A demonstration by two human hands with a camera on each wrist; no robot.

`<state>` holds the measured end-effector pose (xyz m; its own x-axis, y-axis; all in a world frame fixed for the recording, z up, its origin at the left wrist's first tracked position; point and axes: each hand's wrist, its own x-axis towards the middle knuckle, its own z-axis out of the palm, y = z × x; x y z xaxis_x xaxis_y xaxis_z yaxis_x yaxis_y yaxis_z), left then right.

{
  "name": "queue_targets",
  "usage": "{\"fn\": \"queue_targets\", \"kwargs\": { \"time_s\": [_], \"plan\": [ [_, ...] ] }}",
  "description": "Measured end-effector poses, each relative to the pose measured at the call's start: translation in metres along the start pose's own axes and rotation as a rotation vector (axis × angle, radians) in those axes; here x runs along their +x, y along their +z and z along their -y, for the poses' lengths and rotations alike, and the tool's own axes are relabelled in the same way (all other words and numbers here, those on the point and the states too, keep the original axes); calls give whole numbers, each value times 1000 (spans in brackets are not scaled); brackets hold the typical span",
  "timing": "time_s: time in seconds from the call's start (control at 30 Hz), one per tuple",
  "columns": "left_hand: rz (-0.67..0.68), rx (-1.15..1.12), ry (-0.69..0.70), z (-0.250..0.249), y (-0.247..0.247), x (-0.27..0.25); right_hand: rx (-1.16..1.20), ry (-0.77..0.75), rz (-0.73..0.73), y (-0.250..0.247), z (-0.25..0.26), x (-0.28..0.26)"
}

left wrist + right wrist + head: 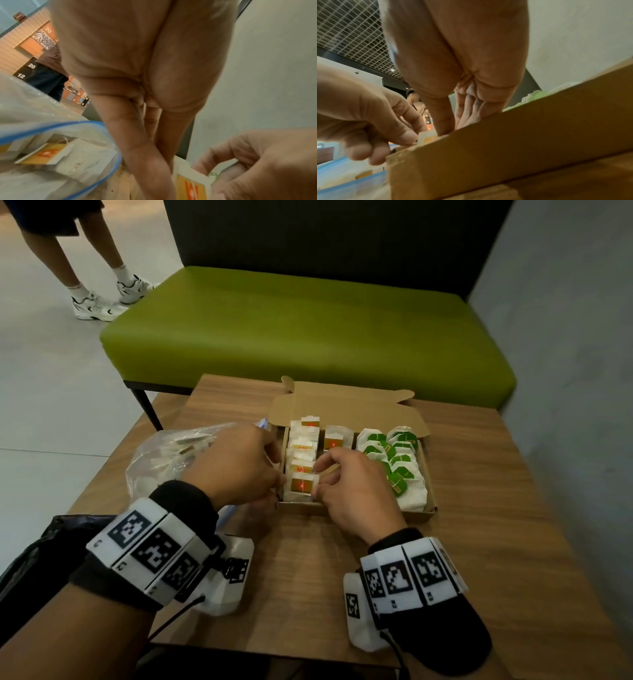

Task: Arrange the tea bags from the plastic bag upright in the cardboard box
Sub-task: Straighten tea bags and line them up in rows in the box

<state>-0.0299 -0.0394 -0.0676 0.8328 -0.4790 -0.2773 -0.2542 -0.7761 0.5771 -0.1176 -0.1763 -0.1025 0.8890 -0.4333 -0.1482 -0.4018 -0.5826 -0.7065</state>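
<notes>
An open cardboard box (346, 405) sits on the wooden table (479, 508). Yellow-tagged tea bags (303, 443) stand in rows at its left. Green-tagged tea bags (400, 460) fill its right side. Both hands hold the nearest yellow-tagged tea bag (301, 486) upright at the box's front left corner. My left hand (279, 479) pinches its left edge. My right hand (318, 484) pinches its right edge with thumb and forefinger. That tea bag (190, 189) also shows beside the left fingers (164, 169). The clear plastic bag (161, 460) lies left of the box with more tea bags (46, 154) inside.
A green bench (308, 330) stands just beyond the table. A person's legs (99, 299) are on the floor at the far left. A grey wall (565, 371) runs along the right. Something black and glossy (34, 559) lies by my left forearm.
</notes>
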Motion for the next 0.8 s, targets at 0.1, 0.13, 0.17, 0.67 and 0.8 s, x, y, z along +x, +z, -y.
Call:
{"fn": "queue_targets", "kwargs": {
  "time_s": [0.1,0.13,0.17,0.67,0.8],
  "plan": [
    [3,-71,-3,1,0,-3,22,-13,18,-1,4,0],
    [-13,-82,9,2,-1,-5,28,-7,27,-1,5,0],
    [-38,-99,11,2,-4,-8,38,3,30,-2,6,0],
    [-350,197,-100,105,-51,-34,-408,-253,94,49,94,-16],
    [-266,258,-35,109,-47,-36,-474,-230,107,66,98,-22]
  ]
}}
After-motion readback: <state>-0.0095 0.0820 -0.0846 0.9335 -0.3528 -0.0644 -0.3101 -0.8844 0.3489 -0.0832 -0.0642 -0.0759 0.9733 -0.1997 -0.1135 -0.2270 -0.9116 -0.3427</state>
